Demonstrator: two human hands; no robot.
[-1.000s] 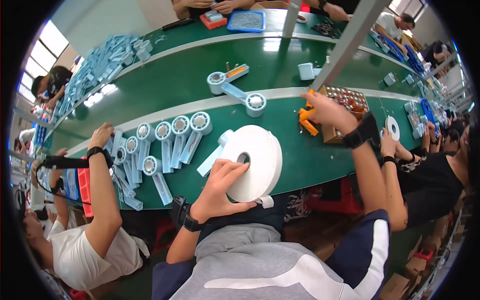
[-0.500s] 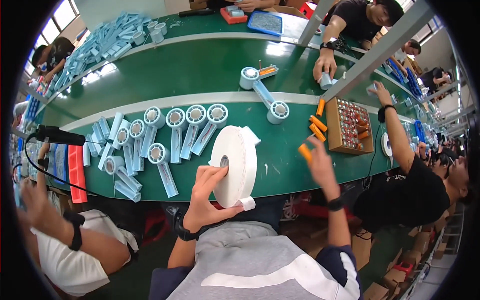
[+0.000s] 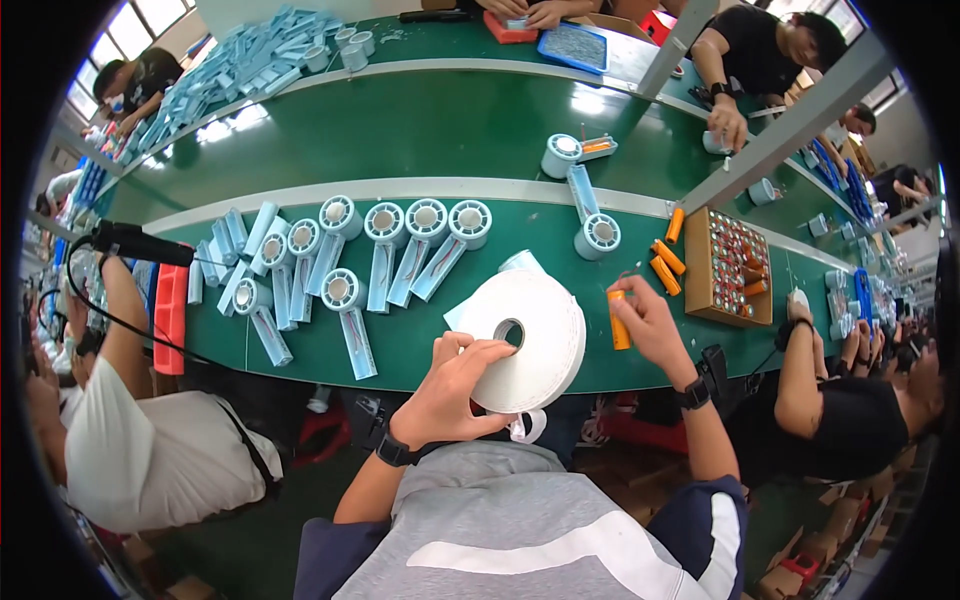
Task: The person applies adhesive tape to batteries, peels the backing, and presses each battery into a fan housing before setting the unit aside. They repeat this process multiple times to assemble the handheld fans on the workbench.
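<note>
Left hand [image 3: 438, 396]: gripping the white tape roll [image 3: 545, 330]. Fingers curl over the flat face by the core hole, thumb low on the rim. The roll is tilted with one face toward the wearer, over the near edge of the counter [image 3: 535, 225]; whether it touches the surface, cannot tell. A short loose tape end [image 3: 530, 428] loops down below the rim, beside the thumb.

Right hand [image 3: 655, 325]: fingers closed on an orange cylinder [image 3: 619, 322], held roughly upright to the right of the roll and apart from it. Thin leads seem to stick out at its top (too fine to be sure).

Near the right hand: three loose orange cylinders [image 3: 664, 276] on the counter, just beside a cardboard box [image 3: 735, 314] packed with upright cells, a few orange ones lying on top.

Behind the roll: a light-blue piece [image 3: 522, 262], mostly hidden. Farther off, one light-blue fan body [image 3: 601, 236] has its handle across the pale rail [image 3: 520, 189]; another fan body [image 3: 563, 156] sits beyond it.

Left side: group of light-blue fan bodies [image 3: 385, 225], round heads mostly away from the wearer, handles toward the near edge; a red tray [image 3: 171, 325] past them. Upper right: a co-worker's hand [image 3: 729, 125] on a light-blue part [image 3: 715, 143].
</note>
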